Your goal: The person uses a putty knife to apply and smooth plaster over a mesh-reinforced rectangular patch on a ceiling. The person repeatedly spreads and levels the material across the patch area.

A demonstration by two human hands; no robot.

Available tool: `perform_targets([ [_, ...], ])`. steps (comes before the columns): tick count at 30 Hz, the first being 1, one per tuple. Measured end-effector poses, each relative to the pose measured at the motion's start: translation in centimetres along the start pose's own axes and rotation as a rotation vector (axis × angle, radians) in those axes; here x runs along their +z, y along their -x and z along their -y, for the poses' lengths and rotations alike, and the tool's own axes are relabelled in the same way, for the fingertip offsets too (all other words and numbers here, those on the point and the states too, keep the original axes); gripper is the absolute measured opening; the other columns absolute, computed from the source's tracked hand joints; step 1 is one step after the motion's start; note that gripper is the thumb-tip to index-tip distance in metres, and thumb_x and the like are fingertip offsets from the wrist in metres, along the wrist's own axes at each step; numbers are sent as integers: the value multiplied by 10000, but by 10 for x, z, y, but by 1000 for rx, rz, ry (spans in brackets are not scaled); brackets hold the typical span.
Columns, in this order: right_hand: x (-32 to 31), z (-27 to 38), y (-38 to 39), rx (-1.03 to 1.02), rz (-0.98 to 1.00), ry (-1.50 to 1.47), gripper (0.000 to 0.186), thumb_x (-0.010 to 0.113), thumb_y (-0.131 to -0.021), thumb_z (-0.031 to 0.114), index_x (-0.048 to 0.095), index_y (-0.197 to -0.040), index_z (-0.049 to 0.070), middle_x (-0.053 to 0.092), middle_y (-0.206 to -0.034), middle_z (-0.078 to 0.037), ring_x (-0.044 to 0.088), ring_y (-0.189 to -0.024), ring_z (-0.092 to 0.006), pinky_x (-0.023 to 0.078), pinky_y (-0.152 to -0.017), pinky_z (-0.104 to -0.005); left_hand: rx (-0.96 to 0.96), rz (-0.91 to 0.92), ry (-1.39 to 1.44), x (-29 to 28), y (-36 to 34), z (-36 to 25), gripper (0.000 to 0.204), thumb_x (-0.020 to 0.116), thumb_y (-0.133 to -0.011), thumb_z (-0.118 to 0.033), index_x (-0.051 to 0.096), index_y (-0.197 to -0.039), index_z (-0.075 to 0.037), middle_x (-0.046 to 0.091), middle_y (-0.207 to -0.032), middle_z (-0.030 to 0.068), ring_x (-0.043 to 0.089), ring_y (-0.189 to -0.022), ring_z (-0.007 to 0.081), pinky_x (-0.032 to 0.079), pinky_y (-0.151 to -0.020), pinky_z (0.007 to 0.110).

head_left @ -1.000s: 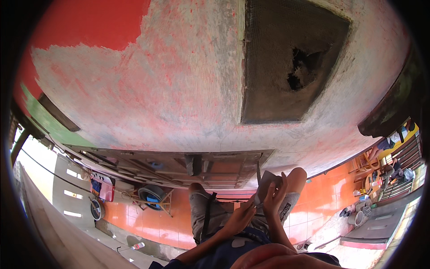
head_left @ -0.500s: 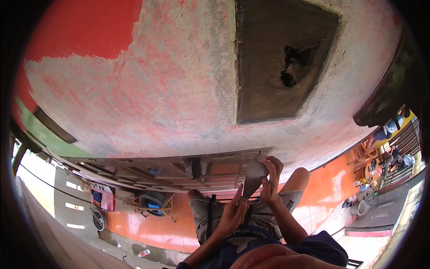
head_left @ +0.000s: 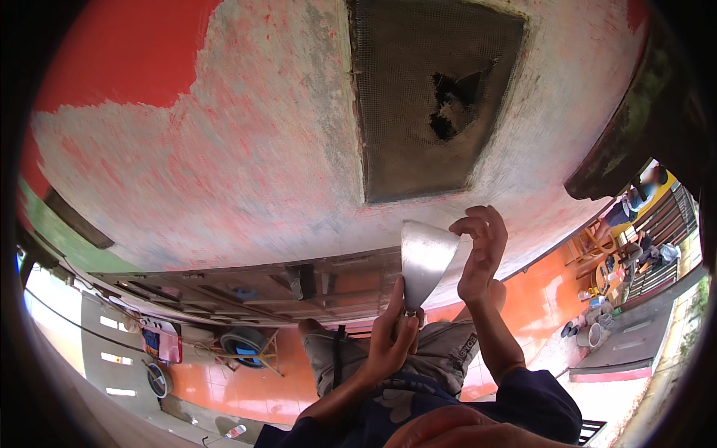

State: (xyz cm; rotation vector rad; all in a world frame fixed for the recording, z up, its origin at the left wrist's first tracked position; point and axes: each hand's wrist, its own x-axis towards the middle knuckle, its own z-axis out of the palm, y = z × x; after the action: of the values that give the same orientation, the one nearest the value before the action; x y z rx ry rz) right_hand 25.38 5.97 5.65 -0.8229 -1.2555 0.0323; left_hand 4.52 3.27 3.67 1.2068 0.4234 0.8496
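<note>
A putty knife (head_left: 427, 257) with a wide metal blade points up toward the wall. My left hand (head_left: 392, 340) is closed round its handle, thumb along the base of the blade, and mostly covers that handle. At the blade's right upper corner is my right hand (head_left: 484, 250), its fingers bent and spread. Its fingertips are at the corner; whether they touch it I cannot tell. Beyond the blade rises a wall (head_left: 246, 172), mottled whitish with pink streaks. Solid red paint (head_left: 127, 52) covers its upper left part.
A dark mesh panel (head_left: 418, 168) with a torn hole is set in the wall. Below it runs a brown wooden frame (head_left: 224, 287). Orange tiles (head_left: 254, 384) cover the floor, with a dark tub (head_left: 243, 342) at left. Far right, a person (head_left: 627, 205) is near wooden chairs and buckets (head_left: 597, 332).
The blade has turned its bright face toward me. My right hand has moved up and right, off the middle of the blade to its corner. The whole view has shifted slightly.
</note>
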Motion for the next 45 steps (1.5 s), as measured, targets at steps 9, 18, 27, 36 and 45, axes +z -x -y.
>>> perform_targets([
  [9, 24, 110, -116, 314, 121, -35, 200, 542, -1012, 163, 648, -988, -5, 658, -835, -45, 593, -734, -103, 475, -652, -270, 528, 202, -101, 76, -95, -80, 690, 367, -1034, -55, -58, -1573, 17, 598, -947, 121, 520, -625, 102, 449, -591, 251],
  [18, 36, 125, -210, 181, 273, 200, 257, 663, -950, 253, 692, -1007, 4, 681, -824, -49, 648, -803, -108, 501, -738, -234, 744, 242, 199, 115, -152, -126, 660, 246, -1087, -147, -215, -1554, -75, 563, -867, 71, 459, -543, 57, 423, -484, 231],
  [27, 28, 121, -216, 218, 311, 244, 258, 694, -942, 280, 681, -940, 22, 659, -757, -23, 613, -658, -80, 475, -572, -222, 752, 232, 206, 122, -164, -117, 662, 254, -1104, -239, -209, -1564, -134, 564, -878, 82, 442, -544, 93, 433, -507, 254],
  [36, 40, 114, -219, 240, 247, 239, 254, 714, -928, 265, 682, -961, 15, 656, -789, -21, 624, -688, -90, 508, -621, -220, 791, 257, 173, 111, -172, -122, 675, 260, -1109, -257, -235, -1560, -174, 565, -995, 98, 497, -607, 115, 462, -543, 270],
  [45, 37, 118, -226, 217, 354, 202, 233, 728, -914, 234, 694, -984, 13, 656, -866, -47, 650, -770, -102, 539, -680, -243, 754, 241, 275, 113, -171, -126, 690, 281, -1069, -88, -197, -1566, -86, 483, -697, 52, 461, -534, 95, 448, -541, 272],
])
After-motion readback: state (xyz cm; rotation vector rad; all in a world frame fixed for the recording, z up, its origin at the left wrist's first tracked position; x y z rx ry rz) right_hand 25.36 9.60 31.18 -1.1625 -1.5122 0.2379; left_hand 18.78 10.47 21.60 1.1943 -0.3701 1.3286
